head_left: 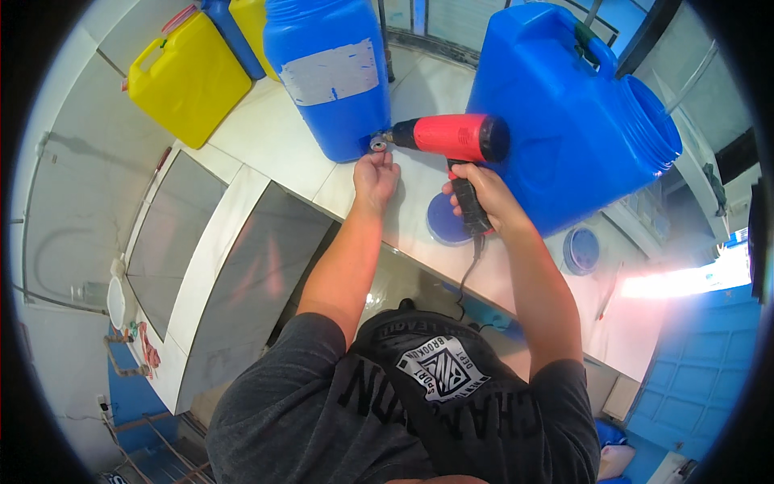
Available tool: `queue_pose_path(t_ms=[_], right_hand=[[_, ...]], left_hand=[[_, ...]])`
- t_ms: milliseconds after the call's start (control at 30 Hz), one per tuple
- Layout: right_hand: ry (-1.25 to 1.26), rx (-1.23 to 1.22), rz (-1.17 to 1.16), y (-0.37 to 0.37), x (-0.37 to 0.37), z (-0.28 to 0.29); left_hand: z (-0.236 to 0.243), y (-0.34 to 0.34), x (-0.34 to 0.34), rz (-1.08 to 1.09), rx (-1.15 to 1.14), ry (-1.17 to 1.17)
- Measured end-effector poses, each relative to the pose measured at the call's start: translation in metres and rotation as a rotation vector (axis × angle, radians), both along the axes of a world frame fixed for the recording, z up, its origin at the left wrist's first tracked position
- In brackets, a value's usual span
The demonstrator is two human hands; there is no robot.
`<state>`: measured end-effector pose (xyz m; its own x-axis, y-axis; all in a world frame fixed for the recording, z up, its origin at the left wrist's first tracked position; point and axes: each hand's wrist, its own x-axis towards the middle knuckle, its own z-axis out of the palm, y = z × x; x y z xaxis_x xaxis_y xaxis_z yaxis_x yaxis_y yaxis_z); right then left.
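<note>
My right hand point(486, 196) is wrapped round the black handle of a red heat gun point(447, 135). Its dark nozzle points left, toward the lower part of an upright blue plastic container point(334, 125) with a worn pale label. Right at the nozzle tip is a small round metallic-looking fitting point(377, 144), pinched in the fingertips of my left hand point(376, 179). Whether this fitting is fixed to the container or only close to it, I cannot tell. Past the heat gun, a large blue jerrycan point(540, 121) lies tilted, its threaded mouth uncovered and facing right.
A round blue lid point(443, 219) lies beside my right hand, and another lid point(581, 251) sits farther right. Yellow jerrycans point(189, 85) stand at the back left. The heat gun's cord point(468, 278) hangs over the front edge of the white tiled counter point(415, 214).
</note>
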<state>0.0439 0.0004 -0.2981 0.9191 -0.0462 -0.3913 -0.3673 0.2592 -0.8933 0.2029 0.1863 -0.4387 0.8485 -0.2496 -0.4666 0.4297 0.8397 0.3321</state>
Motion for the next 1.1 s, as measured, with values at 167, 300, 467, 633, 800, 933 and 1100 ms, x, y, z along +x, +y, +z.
queue_pose_path(t_ms=[167,300,467,633,800,933,1100], right_hand=[[0.026,-0.054,0.019,0.003,0.008,0.007],[0.095,-0.115,0.078,-0.010,-0.034,0.016],[-0.187,-0.027,0.056,-0.046,-0.164,0.029],[-0.447,-0.206,0.066,-0.100,-0.296,0.077],[-1.008,-0.324,-0.382,-0.155,-0.337,0.140],[-0.807,-0.543,-0.799,-0.223,-0.309,0.170],[-0.269,-0.916,-0.846,-0.320,-0.233,0.203]], left_hand=[[-0.007,0.003,0.000,0.023,0.014,-0.047],[-0.005,0.011,0.005,-0.019,-0.064,0.000],[0.012,0.007,0.018,-0.218,0.136,0.072],[0.023,-0.013,0.035,-0.202,0.087,0.204],[0.017,-0.018,0.051,-0.202,0.406,0.221],[0.020,-0.015,0.048,-0.306,0.449,0.203],[0.048,0.016,0.010,-0.612,0.603,-0.057]])
